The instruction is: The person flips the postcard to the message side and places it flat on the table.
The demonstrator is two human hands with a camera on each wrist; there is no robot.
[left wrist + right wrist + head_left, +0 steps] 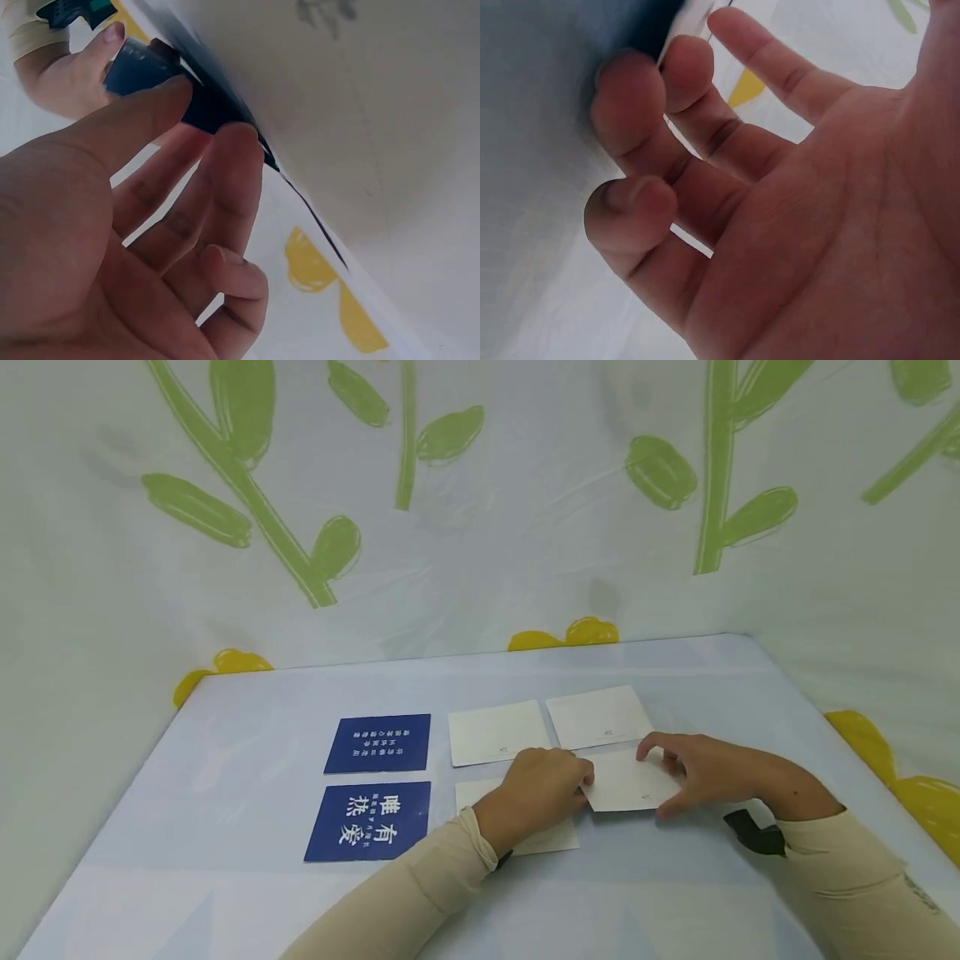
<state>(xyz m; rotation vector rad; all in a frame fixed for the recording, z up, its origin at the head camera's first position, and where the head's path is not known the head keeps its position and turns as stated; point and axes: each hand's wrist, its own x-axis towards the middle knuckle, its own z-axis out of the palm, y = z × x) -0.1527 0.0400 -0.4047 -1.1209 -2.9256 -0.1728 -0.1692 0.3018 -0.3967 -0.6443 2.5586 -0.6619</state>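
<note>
Gap between blue cards (377, 745), white cards (498, 732); left sleeve (397, 889) across.

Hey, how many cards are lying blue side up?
2: the far blue card and the near blue card, both in the leftmost column. Any stacked underneath wouldn't show.

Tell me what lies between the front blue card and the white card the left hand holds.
Another white card, partly hidden by the left hand, lies between the front blue card and the held white card, as the head view shows.
</note>
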